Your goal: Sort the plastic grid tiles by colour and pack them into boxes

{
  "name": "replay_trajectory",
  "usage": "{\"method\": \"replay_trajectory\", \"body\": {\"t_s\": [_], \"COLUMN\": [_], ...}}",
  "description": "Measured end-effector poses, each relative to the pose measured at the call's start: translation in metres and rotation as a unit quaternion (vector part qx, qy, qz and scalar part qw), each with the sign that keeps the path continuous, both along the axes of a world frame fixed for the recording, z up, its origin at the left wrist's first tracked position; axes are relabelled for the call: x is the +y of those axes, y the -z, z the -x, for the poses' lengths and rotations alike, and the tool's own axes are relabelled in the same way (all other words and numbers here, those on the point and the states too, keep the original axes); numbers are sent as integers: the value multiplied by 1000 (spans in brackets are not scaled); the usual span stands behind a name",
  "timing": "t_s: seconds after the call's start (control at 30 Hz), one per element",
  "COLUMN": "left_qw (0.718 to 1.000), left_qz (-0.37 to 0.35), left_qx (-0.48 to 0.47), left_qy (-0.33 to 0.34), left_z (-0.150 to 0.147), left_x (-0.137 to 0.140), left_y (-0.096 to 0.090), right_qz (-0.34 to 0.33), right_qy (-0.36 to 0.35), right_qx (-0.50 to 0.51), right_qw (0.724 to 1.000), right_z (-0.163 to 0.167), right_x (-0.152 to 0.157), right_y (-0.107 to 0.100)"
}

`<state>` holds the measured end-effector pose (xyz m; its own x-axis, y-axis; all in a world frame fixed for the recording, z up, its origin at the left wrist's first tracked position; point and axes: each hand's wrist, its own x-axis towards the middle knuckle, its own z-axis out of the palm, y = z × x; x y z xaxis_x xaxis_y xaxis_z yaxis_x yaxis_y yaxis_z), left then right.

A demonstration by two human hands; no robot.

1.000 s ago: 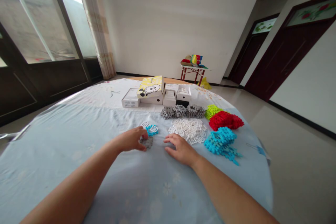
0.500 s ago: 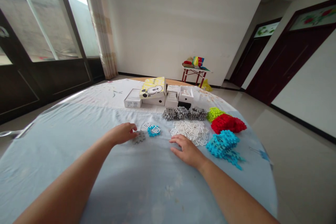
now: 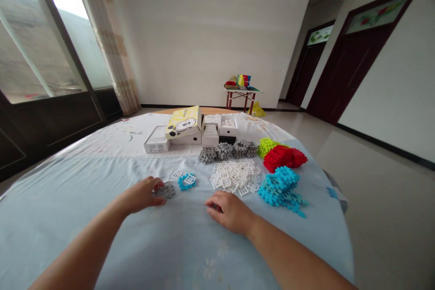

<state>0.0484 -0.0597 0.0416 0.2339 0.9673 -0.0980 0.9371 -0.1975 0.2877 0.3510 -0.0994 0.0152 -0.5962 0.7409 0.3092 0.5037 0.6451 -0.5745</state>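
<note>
My left hand point(image 3: 144, 195) is at the near edge of a flat grey toothed plastic building piece point(image 3: 167, 190), its thumb and fingers closed around that edge. Just right of it lies a blue ring of toothed pieces point(image 3: 183, 182) with a white window-frame piece point(image 3: 190, 179) on top. Another white frame piece point(image 3: 177, 174) is beside the ring. My right hand point(image 3: 231, 210) rests on the cloth in front of the pile of white frame pieces point(image 3: 234, 174). Its fingers are curled in and nothing shows between them; the palm is hidden.
Behind the white pile are grey toothed pieces point(image 3: 226, 151). Lime point(image 3: 268, 146), red point(image 3: 283, 157) and blue pieces point(image 3: 280, 186) are heaped at right. A yellow cartoon box lid point(image 3: 183, 122) and white boxes point(image 3: 157, 140) stand farther back on the cloth-covered round table point(image 3: 152, 253).
The view has shifted, with the scene now lying farther left. My right hand has curled its stretched fingers and drawn back slightly from the white pile. My left hand stays at the grey piece.
</note>
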Motion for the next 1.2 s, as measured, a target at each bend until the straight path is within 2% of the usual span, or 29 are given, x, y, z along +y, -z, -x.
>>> {"method": "replay_trajectory", "body": {"t_s": [0.13,0.27,0.4,0.53,0.63,0.73,0.87,1.03,1.2], "left_qw": [1000,999,995,985,982,983,986,985,965], "left_qz": [-9,-33,-97,-167,-179,-161,-146,-159,-260], "left_qx": [5,-11,-12,3,33,71,82,70,-29], "left_qy": [-1,6,19,52,54,47,24,-7,-28], "left_z": [5,-5,-44,-93,-120,-136,-145,-144,-116], "left_x": [0,5,23,61,94,121,139,136,112], "left_y": [1,-14,-42,-59,-57,-47,-32,-29,-38], "right_qz": [12,31,47,52,50,47,42,46,43], "right_qy": [9,20,34,44,42,40,36,41,36], "right_qx": [15,24,14,-12,-19,-28,-34,-20,3], "right_qw": [1000,999,998,998,998,998,998,998,998], "right_z": [0,1,2,2,2,1,2,2,2], "right_x": [3,7,11,11,11,11,12,11,11], "right_y": [6,9,10,9,8,6,4,4,8]}}
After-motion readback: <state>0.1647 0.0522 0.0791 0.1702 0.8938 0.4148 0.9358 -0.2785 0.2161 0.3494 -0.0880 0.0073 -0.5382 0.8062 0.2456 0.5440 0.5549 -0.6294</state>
